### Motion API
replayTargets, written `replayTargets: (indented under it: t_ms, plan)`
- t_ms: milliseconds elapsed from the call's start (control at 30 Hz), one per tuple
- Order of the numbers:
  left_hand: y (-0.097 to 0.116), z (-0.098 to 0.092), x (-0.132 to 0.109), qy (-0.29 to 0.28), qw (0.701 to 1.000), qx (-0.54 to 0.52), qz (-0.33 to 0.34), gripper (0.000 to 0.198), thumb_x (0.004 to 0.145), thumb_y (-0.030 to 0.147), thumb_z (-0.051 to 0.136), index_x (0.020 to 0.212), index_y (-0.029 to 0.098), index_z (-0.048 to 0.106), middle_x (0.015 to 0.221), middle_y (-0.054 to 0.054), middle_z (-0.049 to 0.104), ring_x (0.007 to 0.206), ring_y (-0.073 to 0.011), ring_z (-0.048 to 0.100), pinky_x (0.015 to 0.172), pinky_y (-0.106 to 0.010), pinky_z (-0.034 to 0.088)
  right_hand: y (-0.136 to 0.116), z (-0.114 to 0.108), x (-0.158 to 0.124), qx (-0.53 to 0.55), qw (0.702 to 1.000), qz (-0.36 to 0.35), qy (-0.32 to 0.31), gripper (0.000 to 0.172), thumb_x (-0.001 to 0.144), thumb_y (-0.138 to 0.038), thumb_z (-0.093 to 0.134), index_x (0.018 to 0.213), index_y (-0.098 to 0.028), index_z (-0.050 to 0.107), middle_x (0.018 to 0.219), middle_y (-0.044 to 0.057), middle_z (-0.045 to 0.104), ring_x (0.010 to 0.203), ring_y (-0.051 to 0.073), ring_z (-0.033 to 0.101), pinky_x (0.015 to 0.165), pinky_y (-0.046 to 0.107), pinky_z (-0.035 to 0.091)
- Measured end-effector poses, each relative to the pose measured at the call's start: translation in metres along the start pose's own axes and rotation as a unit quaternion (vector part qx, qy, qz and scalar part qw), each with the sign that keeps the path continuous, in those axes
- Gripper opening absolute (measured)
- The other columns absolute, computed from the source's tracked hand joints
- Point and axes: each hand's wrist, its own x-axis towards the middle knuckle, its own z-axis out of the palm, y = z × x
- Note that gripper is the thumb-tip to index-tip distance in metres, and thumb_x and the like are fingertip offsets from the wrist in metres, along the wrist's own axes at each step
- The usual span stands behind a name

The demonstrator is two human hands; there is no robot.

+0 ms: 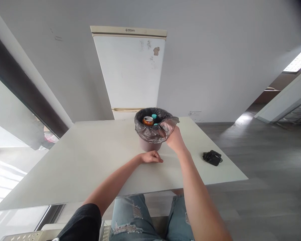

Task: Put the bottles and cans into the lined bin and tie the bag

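Note:
A small trash bin (pixel 150 146) stands on the table, lined with a thin black garbage bag (pixel 153 134) folded out over its rim. Inside it show an orange drink can (pixel 147 121) and a bottle with a teal cap (pixel 154 116); part of a second teal cap peeks out beside the can. At the bin's right side, my right hand (pixel 175 138) is closed on the edge of the bag, its fingertips partly hidden by the plastic. My left hand (pixel 152 157) rests on the tabletop just in front of the bin, fingers curled in, with nothing visible in them.
The white table (pixel 95 160) spans the area before me. A black bundle (pixel 212 157), perhaps folded plastic, lies near its right edge. Behind the table stands a white refrigerator (pixel 132 70) against a grey wall. Grey flooring (pixel 271 160) extends to the right.

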Motion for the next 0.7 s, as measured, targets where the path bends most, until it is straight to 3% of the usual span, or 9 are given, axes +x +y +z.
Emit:
replayTargets:
  t_ms: [100, 200, 300, 367, 433, 500, 600, 667, 700]
  plan:
    - [0.01, 0.009, 0.001, -0.01, 0.998, 0.057, -0.021, 0.068, 0.087, 0.067, 0.069, 0.052, 0.021, 0.033, 0.054, 0.005, 0.022, 0.055, -0.0091, 0.019, 0.055, -0.031, 0.019, 0.001, -0.01, -0.009, 0.008, 1.0, 0.005, -0.018, 0.019, 0.091, -0.039, 0.07, 0.095, -0.021, 0.071, 0.101, 0.008, 0.074, 0.094, 0.025, 0.067, 0.084, 0.036, 0.053]
    - [0.027, 0.018, -0.013, -0.015, 0.994, 0.094, -0.045, 0.064, 0.087, 0.064, 0.069, 0.053, 0.019, 0.04, 0.054, 0.004, 0.03, 0.054, -0.0096, 0.025, 0.053, -0.029, 0.022, -0.002, -0.022, -0.018, 0.014, 0.999, 0.013, -0.027, 0.021, 0.091, -0.042, 0.072, 0.092, -0.021, 0.07, 0.096, 0.008, 0.074, 0.089, 0.025, 0.067, 0.079, 0.035, 0.054]
    - [0.054, 0.024, -0.051, -0.01, 0.987, 0.107, -0.122, 0.053, 0.086, 0.06, 0.071, 0.059, 0.018, 0.057, 0.056, -0.001, 0.048, 0.053, -0.0126, 0.041, 0.051, -0.028, 0.03, -0.011, -0.036, -0.028, 0.028, 0.999, 0.001, -0.029, 0.022, 0.09, -0.043, 0.073, 0.094, -0.021, 0.072, 0.099, 0.009, 0.076, 0.091, 0.026, 0.068, 0.081, 0.036, 0.056]
    - [0.073, 0.031, -0.082, 0.035, 0.981, 0.086, -0.172, 0.049, 0.089, 0.061, 0.068, 0.066, 0.018, 0.063, 0.055, -0.001, 0.051, 0.05, -0.0137, 0.043, 0.049, -0.027, 0.033, -0.018, -0.044, -0.034, 0.035, 0.998, -0.012, -0.043, 0.023, 0.089, -0.042, 0.075, 0.098, -0.021, 0.074, 0.104, 0.009, 0.076, 0.096, 0.027, 0.069, 0.086, 0.038, 0.057]
    - [0.089, 0.04, -0.108, 0.132, 0.976, 0.059, -0.163, 0.05, 0.09, 0.061, 0.067, 0.066, 0.018, 0.063, 0.053, -0.001, 0.049, 0.048, -0.0129, 0.042, 0.048, -0.026, 0.032, -0.024, -0.051, -0.039, 0.037, 0.997, -0.02, -0.062, 0.022, 0.09, -0.041, 0.075, 0.1, -0.022, 0.075, 0.108, 0.01, 0.076, 0.099, 0.028, 0.07, 0.088, 0.04, 0.058]
    - [0.098, 0.051, -0.121, 0.29, 0.95, 0.017, -0.112, 0.052, 0.091, 0.062, 0.067, 0.063, 0.019, 0.058, 0.051, 0.002, 0.044, 0.046, -0.0102, 0.036, 0.047, -0.025, 0.027, -0.025, -0.057, -0.045, 0.033, 0.996, -0.021, -0.074, 0.019, 0.091, -0.039, 0.074, 0.101, -0.024, 0.076, 0.109, 0.01, 0.076, 0.103, 0.029, 0.07, 0.091, 0.041, 0.058]
    - [0.097, 0.063, -0.116, 0.526, 0.843, -0.11, -0.027, 0.053, 0.091, 0.066, 0.064, 0.069, 0.019, 0.055, 0.052, 0.005, 0.039, 0.044, -0.0072, 0.03, 0.045, -0.022, 0.02, -0.02, -0.065, -0.054, 0.036, 0.997, -0.01, -0.074, 0.02, 0.09, -0.033, 0.074, 0.108, -0.026, 0.078, 0.118, 0.009, 0.075, 0.111, 0.03, 0.069, 0.098, 0.043, 0.057]
    - [0.094, 0.063, -0.107, 0.595, 0.78, -0.196, -0.021, 0.057, 0.086, 0.075, 0.063, 0.079, 0.018, 0.059, 0.058, 0.004, 0.047, 0.045, -0.0072, 0.035, 0.044, -0.021, 0.02, -0.011, -0.068, -0.061, 0.054, 0.997, 0.001, -0.055, 0.024, 0.087, -0.03, 0.074, 0.111, -0.027, 0.078, 0.125, 0.009, 0.073, 0.117, 0.03, 0.067, 0.1, 0.044, 0.055]
    - [0.092, 0.061, -0.103, 0.607, 0.762, -0.223, -0.03, 0.063, 0.083, 0.08, 0.063, 0.084, 0.017, 0.061, 0.063, 0.001, 0.052, 0.047, -0.0077, 0.04, 0.043, -0.02, 0.022, -0.006, -0.069, -0.064, 0.074, 0.997, 0.013, -0.033, 0.025, 0.087, -0.03, 0.074, 0.111, -0.027, 0.078, 0.127, 0.009, 0.073, 0.118, 0.03, 0.067, 0.1, 0.043, 0.055]
